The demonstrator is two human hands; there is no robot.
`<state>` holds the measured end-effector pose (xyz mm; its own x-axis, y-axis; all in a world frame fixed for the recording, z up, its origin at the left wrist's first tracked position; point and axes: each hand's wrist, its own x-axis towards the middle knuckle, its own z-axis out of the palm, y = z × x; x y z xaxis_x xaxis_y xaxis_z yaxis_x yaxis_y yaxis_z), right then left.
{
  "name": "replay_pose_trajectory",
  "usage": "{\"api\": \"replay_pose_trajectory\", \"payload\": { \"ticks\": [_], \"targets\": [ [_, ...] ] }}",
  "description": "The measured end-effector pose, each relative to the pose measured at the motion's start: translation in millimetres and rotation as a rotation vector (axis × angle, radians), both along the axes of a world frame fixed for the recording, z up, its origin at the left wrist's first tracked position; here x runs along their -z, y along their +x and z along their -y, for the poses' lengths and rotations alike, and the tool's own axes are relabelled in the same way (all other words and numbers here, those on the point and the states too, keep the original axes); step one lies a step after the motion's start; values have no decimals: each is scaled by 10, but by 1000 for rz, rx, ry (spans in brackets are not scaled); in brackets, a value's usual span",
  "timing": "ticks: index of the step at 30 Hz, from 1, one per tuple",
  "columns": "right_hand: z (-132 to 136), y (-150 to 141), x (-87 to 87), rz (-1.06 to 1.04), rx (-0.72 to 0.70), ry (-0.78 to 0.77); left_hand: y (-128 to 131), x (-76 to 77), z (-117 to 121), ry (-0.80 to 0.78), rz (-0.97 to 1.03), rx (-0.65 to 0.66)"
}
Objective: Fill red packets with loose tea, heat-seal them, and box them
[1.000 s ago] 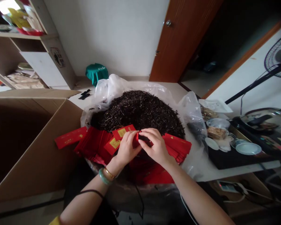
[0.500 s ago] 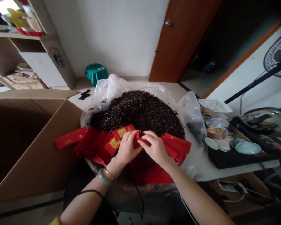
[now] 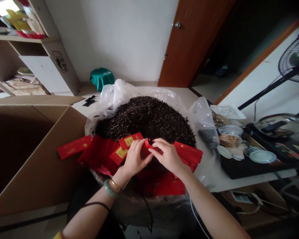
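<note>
**A:** What are the hands doing right now?

**B:** The left hand [image 3: 136, 158] and the right hand [image 3: 168, 156] are close together, fingers curled, both pinching one red paper packet [image 3: 146, 149]. I can't tell whether it's open or has anything inside.

**A:** Where's the tea?

**B:** A broad heap of loose black tea [image 3: 147, 116] lies at twelve o'clock from the hands, in a clear plastic bag [image 3: 201, 119] spread over the surface [image 3: 186, 98].

**A:** How much looks done, and how much is left?

**B:** Judging by the heap's size, plenty of tea is left loose. I can't pick out a single filled packet. Many empty-looking ones wait in fanned stacks of red packets [image 3: 96, 154] at nine o'clock and three o'clock, with more red paper [image 3: 161, 184] at six o'clock.

**A:** Anything in the cardboard box [image 3: 40, 159] at nine o'clock?

**B:** It's too dark inside to say. One more red packet [image 3: 74, 147] lies near its edge, apart from the stacks.
</note>
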<state>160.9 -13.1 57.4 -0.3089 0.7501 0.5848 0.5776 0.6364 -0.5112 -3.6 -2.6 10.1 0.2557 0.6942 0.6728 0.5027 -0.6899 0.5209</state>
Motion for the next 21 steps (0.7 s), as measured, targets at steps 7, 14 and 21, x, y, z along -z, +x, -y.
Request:
{"api": "replay_pose_trajectory", "payload": {
  "ticks": [7, 14, 21],
  "targets": [
    [-29, 33, 5, 2, -7, -44, -17, -67, 12, -52, 41, 12],
    [-54, 45, 49, -11, -5, -46, -22, -115, 29, -112, 88, 24],
    [-12, -41, 142, -31, 39, -90, -1, -78, 10, -102, 130, 10]
  ]
}}
